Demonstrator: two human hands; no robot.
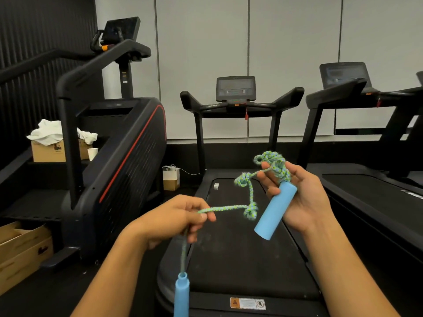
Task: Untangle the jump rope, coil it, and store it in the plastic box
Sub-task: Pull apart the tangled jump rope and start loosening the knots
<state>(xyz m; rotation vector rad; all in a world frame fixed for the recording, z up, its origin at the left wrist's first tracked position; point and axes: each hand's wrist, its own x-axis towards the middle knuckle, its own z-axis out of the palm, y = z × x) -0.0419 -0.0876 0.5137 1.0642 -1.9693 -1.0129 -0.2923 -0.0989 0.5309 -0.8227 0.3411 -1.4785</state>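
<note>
Blue-green rope (225, 208) runs taut from the left hand (176, 217), whose fingers pinch it, rightward through two knots to the right hand (299, 195), grasping one handle (275, 210) and a tangled bunch; the other handle (182, 294) dangles below the left hand.

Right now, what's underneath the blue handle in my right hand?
Below the blue handle in the right hand lies the black treadmill belt. The palm covers the handle's far side.
</note>
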